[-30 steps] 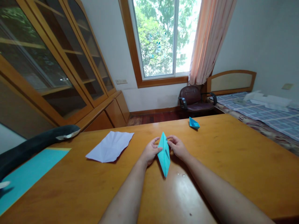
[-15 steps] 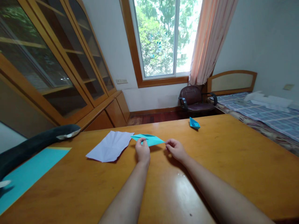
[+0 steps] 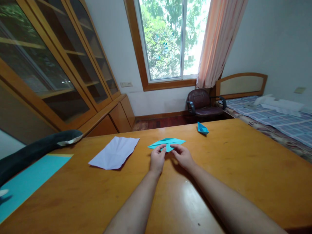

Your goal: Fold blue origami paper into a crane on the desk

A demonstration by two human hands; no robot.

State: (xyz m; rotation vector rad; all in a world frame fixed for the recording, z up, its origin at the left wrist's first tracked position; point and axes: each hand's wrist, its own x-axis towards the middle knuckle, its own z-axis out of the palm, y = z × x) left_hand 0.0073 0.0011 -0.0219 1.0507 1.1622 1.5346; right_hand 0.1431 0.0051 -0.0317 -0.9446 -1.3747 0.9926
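A folded sheet of turquoise paper (image 3: pixel 168 141), pointed at its left and right ends, is held just above the wooden table. My left hand (image 3: pixel 158 159) pinches its near edge, left of the middle. On the same edge, a little to the right, my right hand (image 3: pixel 182 156) has its thumb and fingers closed on the paper. Creases run along the upper side of the folded piece. Beyond it to the right stands a small blue paper boat (image 3: pixel 202 128). To the left lies a creased white sheet (image 3: pixel 114 153).
The wooden table (image 3: pixel 80 201) spans the foreground. At its left side, a dark plush toy (image 3: pixel 36 152) rests on a flat turquoise sheet (image 3: pixel 36 182). Behind the table are a brown office chair (image 3: pixel 203 104), a glass-door cabinet (image 3: pixel 73 61) and a bed (image 3: pixel 270 112).
The folded paper has moved right and turned, away from the white sheet. My left hand has shifted right with it. My right hand has gone from the paper's right tip to its near edge.
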